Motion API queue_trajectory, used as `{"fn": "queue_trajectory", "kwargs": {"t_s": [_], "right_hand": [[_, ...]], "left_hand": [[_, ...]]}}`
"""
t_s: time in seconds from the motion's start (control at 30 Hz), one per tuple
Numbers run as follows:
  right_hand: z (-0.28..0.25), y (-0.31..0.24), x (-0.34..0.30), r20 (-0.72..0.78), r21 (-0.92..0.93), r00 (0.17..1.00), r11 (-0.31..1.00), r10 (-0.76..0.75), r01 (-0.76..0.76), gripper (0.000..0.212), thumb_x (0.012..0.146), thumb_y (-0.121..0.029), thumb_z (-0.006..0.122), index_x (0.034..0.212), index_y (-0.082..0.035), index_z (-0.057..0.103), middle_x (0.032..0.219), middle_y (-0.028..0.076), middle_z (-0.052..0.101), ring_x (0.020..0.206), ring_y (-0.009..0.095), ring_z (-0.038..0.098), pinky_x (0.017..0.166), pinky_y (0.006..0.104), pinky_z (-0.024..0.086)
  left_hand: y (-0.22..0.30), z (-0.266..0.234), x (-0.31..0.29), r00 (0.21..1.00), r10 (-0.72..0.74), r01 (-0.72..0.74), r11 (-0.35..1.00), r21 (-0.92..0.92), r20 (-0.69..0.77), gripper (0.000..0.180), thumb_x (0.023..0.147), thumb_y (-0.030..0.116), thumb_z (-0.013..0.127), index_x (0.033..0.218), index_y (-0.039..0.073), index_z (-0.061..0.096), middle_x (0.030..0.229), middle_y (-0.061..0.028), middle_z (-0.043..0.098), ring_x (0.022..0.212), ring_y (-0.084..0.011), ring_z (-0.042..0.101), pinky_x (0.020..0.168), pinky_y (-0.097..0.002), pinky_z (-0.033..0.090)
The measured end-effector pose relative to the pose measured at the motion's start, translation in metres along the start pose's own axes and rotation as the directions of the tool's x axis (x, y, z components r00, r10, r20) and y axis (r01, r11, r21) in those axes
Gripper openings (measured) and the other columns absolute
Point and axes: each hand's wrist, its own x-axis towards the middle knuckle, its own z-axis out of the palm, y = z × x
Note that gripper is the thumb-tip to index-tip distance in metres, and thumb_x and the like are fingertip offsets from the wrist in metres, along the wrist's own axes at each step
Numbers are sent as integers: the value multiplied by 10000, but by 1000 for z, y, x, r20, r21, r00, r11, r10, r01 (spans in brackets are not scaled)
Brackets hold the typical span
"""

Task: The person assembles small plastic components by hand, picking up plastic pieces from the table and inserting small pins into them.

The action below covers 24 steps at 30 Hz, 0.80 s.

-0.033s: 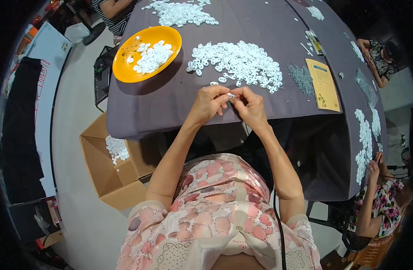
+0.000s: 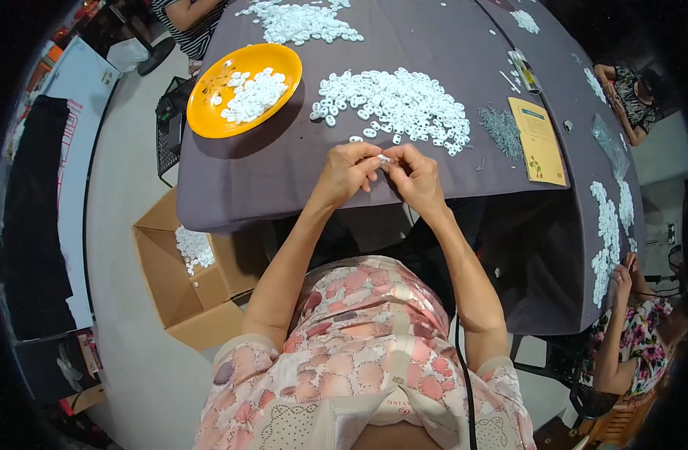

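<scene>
Close to the table's near edge, my left hand (image 2: 347, 174) and my right hand (image 2: 416, 178) meet, fingertips pinched together. Between them is a small white plastic piece (image 2: 384, 158), mostly covered by the fingers; which hand grips it more firmly is hard to see. Just beyond lies a wide heap of small white oval pieces with holes (image 2: 404, 105). Some single pieces (image 2: 370, 133) rest right in front of my fingers. To the right of the heap is a pile of tiny grey metal pins (image 2: 500, 132), too fine to make out exactly.
An orange plate (image 2: 209, 120) at the left holds more white pieces. A yellow booklet (image 2: 539, 142) lies at the right. Below the table edge stands an open cardboard box (image 2: 160, 262) with white pieces inside. Several other people sit around the table (image 2: 449, 45).
</scene>
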Motion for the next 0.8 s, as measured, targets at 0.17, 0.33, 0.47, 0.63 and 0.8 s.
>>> {"fn": "queue_trajectory", "kwargs": {"t_s": [0.17, 0.33, 0.47, 0.63, 0.8], "right_hand": [[-2, 3, 5, 20, 15, 1000, 1000, -5, 4, 153, 794, -10, 598, 945, -8, 622, 687, 82, 612, 608, 121, 571, 566, 265, 453], [-2, 18, 9, -62, 240, 991, 966, 118, -100, 175, 790, -13, 640, 964, -6, 636, 741, 2, 622, 670, 70, 560, 610, 213, 452], [-7, 20, 20, -162, 423, 982, 906, 91, -14, 170, 793, 48, 609, 957, 10, 633, 1002, 74, 620, 849, 129, 612, 689, 247, 520], [-13, 3, 14, -69, -3, 986, 989, -150, 150, 145, 800, 35, 582, 933, -2, 623, 933, 87, 627, 764, 143, 622, 617, 255, 496], [-3, -3, 10, 22, -89, 988, 984, -154, 155, 136, 807, 31, 570, 925, -2, 630, 774, 69, 596, 615, 137, 582, 556, 253, 459]], "left_hand": [[-3, 2, 2, 996, -80, 79, 995, -53, -34, 165, 865, 27, 586, 993, -63, 638, 796, -60, 642, 597, -69, 557, 476, -201, 478], [3, 2, 2, 991, -109, 103, 992, -76, -72, 169, 867, 26, 584, 998, -69, 634, 803, -63, 642, 596, -71, 556, 479, -201, 480], [1, 3, 3, 992, -113, 110, 993, -49, -57, 179, 866, 26, 583, 1008, -73, 627, 801, -60, 637, 600, -73, 558, 482, -202, 481], [1, 3, 2, 994, -94, 91, 995, -47, -58, 173, 864, 29, 583, 998, -72, 627, 799, -56, 636, 605, -68, 556, 485, -203, 481], [-1, 5, 0, 997, -31, 29, 999, -39, -73, 149, 834, 22, 580, 947, -52, 645, 729, -50, 629, 570, -71, 554, 471, -211, 479]]}}
